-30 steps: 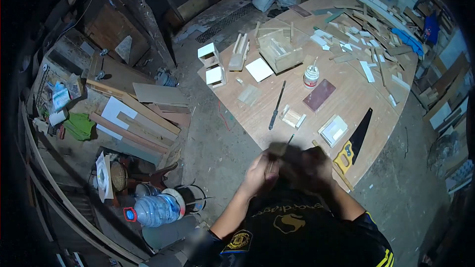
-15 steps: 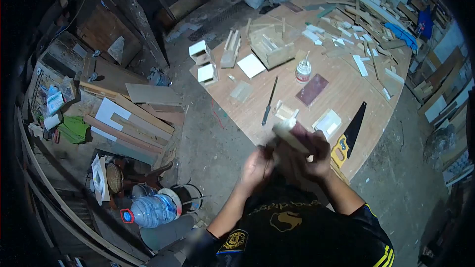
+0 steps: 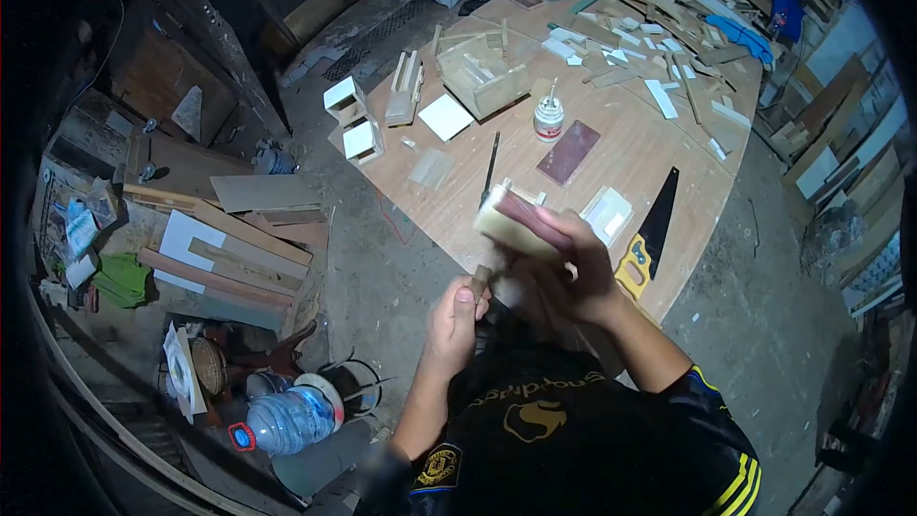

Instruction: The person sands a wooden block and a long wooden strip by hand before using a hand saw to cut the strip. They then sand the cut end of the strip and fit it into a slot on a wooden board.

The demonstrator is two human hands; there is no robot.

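Note:
My left hand is closed around a small brown piece of wood, pinched near the thumb and pointing up. In my right hand is a pale wooden block with a reddish-brown upper face, gripped from its right end and tilted. The block is above and to the right of the small piece, apart from it. Beyond the block, on the table, are a long dark thin tool and a white piece. A handsaw with a yellow handle lies right of my right hand.
A white jar with a stick in it stands by a reddish-brown panel. Small box-like wooden assemblies sit farther back. Scrap wood covers the far right. Boards and a water bottle are at left.
My hands have moved apart. The block has turned and shifted left and up, showing its reddish face. The left hand has moved left with the small wood piece. The camera view has shifted.

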